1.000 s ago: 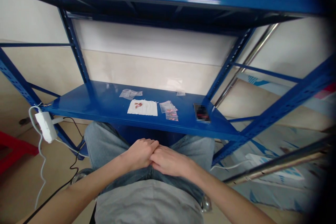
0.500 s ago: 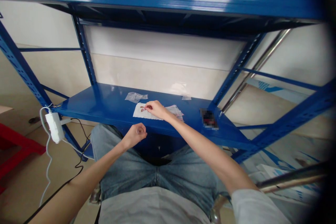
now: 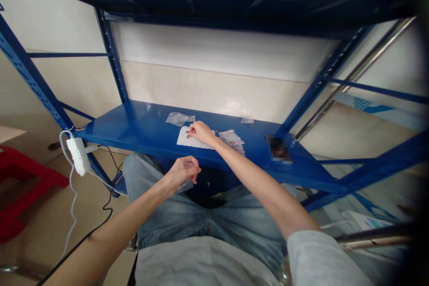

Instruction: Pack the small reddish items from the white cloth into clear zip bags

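Observation:
My left hand (image 3: 183, 170) is closed on a clear plastic bag (image 3: 185, 186), which hangs below the fingers in front of the shelf edge. Over a white cloth or paper sheet (image 3: 187, 140), my right hand (image 3: 201, 133) has its fingertips pinched together. Small brownish pieces (image 3: 188, 133) show at those fingertips, mostly hidden by the hand. Whether a piece is between the fingers is too small to make out. To the right of the sheet lie clear bags with some reddish contents (image 3: 232, 140).
The blue shelf (image 3: 140, 118) carries another clear bag (image 3: 180, 119) behind the sheet, a small clear bag (image 3: 247, 120) near the wall and a blurred dark object (image 3: 279, 148) at right. A white power strip (image 3: 78, 155) hangs at the left post. A red stool (image 3: 27, 192) stands left.
The view has tilted down slightly. My left hand has turned, and the clear bag now shows beneath it. My right hand stays over the sheet and covers more of the brownish pieces.

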Motion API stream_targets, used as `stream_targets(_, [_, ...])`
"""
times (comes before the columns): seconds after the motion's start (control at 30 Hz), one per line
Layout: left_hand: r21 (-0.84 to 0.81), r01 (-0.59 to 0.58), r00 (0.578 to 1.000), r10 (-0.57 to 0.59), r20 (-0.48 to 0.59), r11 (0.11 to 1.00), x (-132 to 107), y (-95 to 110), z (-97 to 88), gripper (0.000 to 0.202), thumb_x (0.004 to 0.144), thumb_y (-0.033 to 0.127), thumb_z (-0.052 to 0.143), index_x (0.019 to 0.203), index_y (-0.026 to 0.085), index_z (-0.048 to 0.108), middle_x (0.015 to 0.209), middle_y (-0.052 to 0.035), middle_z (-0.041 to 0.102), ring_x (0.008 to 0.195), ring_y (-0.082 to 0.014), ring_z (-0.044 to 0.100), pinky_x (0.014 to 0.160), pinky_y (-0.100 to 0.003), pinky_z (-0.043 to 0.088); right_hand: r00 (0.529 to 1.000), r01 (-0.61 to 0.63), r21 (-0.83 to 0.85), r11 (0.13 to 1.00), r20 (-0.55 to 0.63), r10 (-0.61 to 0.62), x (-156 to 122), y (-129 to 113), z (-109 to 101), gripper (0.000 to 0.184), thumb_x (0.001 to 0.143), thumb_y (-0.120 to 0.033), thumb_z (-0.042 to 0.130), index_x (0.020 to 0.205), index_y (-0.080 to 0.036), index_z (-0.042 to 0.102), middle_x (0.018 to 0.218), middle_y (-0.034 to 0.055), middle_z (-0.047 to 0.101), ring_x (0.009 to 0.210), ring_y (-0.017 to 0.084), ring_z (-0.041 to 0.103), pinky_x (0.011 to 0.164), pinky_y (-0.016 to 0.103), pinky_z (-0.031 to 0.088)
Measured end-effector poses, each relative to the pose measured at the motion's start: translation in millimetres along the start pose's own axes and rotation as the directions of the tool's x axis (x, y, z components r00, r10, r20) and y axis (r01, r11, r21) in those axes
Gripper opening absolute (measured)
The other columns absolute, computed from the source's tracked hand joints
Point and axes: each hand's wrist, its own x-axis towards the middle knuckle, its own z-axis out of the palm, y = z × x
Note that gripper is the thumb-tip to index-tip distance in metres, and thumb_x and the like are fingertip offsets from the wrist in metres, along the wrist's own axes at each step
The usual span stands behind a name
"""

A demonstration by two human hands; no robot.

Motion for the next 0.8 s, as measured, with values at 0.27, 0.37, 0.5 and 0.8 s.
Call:
stream_targets(0.27, [-0.077,0.052,0.998,-0.049,0.043,0.996,0,1,1.7,0.024,0.068,0.029,0.076,0.076,0.014,0.059,0.057,0.0024,0.055,0.051,-0.0102,0.054,0.056,-0.025,0.049,0.999,0.038,0.002,0.999,0.020,-0.038,-4,7,3,0.015,0.085,-0.018,0.064,0.080,-0.009,0.075,0.082,0.0114,0.074,0.073,0.016,0.062,0.066,0.023,0.035])
stream_targets(0.37, [-0.087,0.043,0.999,-0.042,0.020,0.995,1,2,0.1,0.024,0.069,0.031,0.077,0.075,0.013,0.061,0.058,0.0014,0.056,0.052,-0.0105,0.055,0.056,-0.024,0.049,0.997,0.065,0.025,0.998,0.040,-0.066,-4,6,3,0.015,0.084,-0.015,0.063,0.081,-0.008,0.076,0.083,0.0110,0.075,0.073,0.015,0.063,0.065,0.022,0.036])
stream_targets(0.5, [-0.110,0.062,0.998,-0.061,0.013,0.992,2,3,-2.3,0.030,0.068,0.034,0.080,0.077,0.012,0.063,0.063,-0.0026,0.062,0.056,-0.0120,0.060,0.059,-0.025,0.049,0.994,0.094,0.055,0.994,0.052,-0.097,-5,3,2,0.016,0.082,-0.011,0.061,0.083,-0.007,0.077,0.084,0.0107,0.076,0.074,0.015,0.065,0.065,0.022,0.037])
stream_targets(0.8, [-0.073,-0.003,0.999,0.000,-0.040,0.997,10,-7,-13.0,0.034,0.063,0.036,0.086,0.076,0.012,0.064,0.068,-0.0056,0.068,0.063,-0.0142,0.064,0.062,-0.025,0.051,0.993,0.116,0.069,0.991,0.030,-0.118,-6,6,3,0.014,0.081,-0.012,0.064,0.081,-0.010,0.078,0.084,0.0106,0.077,0.075,0.017,0.067,0.066,0.022,0.040])
